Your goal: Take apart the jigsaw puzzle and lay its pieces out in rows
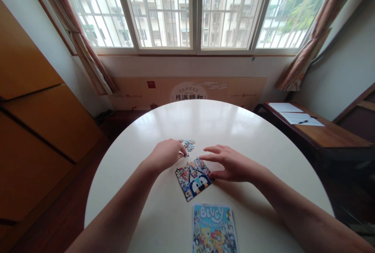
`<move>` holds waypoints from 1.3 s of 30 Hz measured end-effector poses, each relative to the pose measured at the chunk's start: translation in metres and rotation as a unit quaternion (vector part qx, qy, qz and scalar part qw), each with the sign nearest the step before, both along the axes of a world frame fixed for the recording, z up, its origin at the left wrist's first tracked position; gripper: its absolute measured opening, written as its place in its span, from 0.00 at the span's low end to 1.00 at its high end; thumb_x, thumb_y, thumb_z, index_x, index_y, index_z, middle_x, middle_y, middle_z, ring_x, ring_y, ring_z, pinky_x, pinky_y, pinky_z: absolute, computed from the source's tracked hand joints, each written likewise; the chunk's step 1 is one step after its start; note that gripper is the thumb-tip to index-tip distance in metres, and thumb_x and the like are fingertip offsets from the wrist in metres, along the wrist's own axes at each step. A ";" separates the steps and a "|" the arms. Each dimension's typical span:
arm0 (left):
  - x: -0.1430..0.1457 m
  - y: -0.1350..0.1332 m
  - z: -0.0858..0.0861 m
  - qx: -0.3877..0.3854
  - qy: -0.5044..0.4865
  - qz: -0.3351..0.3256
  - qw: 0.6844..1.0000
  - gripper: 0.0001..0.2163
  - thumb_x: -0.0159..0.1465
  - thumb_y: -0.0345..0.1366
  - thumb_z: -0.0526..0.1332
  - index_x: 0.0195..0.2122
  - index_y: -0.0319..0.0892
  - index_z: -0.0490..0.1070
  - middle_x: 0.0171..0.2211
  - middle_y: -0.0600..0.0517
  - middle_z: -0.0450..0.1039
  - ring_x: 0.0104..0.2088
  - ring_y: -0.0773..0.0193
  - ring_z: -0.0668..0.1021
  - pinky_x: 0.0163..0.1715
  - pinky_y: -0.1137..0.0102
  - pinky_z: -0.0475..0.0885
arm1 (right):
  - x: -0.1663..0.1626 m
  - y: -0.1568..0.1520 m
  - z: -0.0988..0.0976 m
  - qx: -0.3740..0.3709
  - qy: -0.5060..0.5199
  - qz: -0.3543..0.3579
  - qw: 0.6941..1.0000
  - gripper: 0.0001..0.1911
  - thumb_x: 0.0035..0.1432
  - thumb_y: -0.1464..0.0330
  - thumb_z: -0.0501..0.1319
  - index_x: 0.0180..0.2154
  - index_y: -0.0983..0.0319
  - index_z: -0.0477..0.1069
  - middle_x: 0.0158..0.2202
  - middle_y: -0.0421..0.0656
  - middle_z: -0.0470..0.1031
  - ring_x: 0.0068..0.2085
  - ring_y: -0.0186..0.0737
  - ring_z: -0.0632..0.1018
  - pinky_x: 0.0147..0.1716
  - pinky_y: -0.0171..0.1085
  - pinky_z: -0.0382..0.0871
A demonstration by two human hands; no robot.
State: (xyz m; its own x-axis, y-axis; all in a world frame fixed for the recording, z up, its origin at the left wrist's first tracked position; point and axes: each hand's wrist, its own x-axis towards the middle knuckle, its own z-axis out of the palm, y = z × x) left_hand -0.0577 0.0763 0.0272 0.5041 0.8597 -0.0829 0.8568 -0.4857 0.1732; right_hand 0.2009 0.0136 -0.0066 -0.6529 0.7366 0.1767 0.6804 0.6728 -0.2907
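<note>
A partly joined colourful jigsaw block [193,178] with a blue cartoon dog lies on the round white table [228,128]. A smaller joined cluster of pieces [188,144] lies just beyond it. My left hand [165,154] rests with its fingertips on that smaller cluster. My right hand [231,163] hovers flat with fingers spread, its thumb touching the right edge of the larger block. A printed Bluey picture card [215,228] lies near the table's front edge.
A wooden side desk [328,133] with papers [300,118] and a pen stands at the right. Wooden cabinets [35,128] line the left wall. Barred windows and curtains are behind the table, with a printed cardboard panel [187,92] below the sill.
</note>
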 end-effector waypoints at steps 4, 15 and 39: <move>-0.001 0.002 -0.001 0.017 0.009 0.022 1.000 0.11 0.58 0.33 0.63 0.36 0.54 0.83 0.41 0.52 0.82 0.41 0.56 0.79 0.37 0.69 0.68 | -0.005 -0.001 -0.001 -0.007 -0.006 0.054 0.999 0.24 0.61 0.60 0.65 0.59 0.49 0.70 0.62 0.42 0.68 0.62 0.49 0.69 0.59 0.50 0.62; -0.005 0.010 -0.005 0.051 0.008 0.086 0.995 0.06 0.57 0.32 0.63 0.30 0.47 0.80 0.36 0.49 0.80 0.39 0.54 0.78 0.33 0.67 0.66 | 0.017 0.002 0.010 -0.010 -0.006 -0.010 1.000 0.13 0.58 0.60 0.67 0.46 0.52 0.80 0.47 0.42 0.79 0.48 0.43 0.78 0.50 0.44 0.66; 0.029 -0.008 -0.023 -0.012 -0.076 -0.030 0.997 0.08 0.60 0.34 0.63 0.38 0.45 0.81 0.40 0.47 0.79 0.42 0.53 0.78 0.41 0.63 0.71 | -0.009 0.000 -0.005 0.024 -0.018 -0.010 1.000 0.19 0.61 0.62 0.64 0.54 0.52 0.74 0.48 0.47 0.73 0.46 0.45 0.72 0.47 0.44 0.66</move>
State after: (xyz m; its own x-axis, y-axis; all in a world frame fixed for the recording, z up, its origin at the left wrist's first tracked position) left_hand -0.0287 0.0685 0.0041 0.5626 0.8265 -0.0210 0.7893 -0.5294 0.3109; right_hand 0.1919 0.0139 -0.0117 -0.6440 0.7416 0.1880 0.7040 0.6706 -0.2338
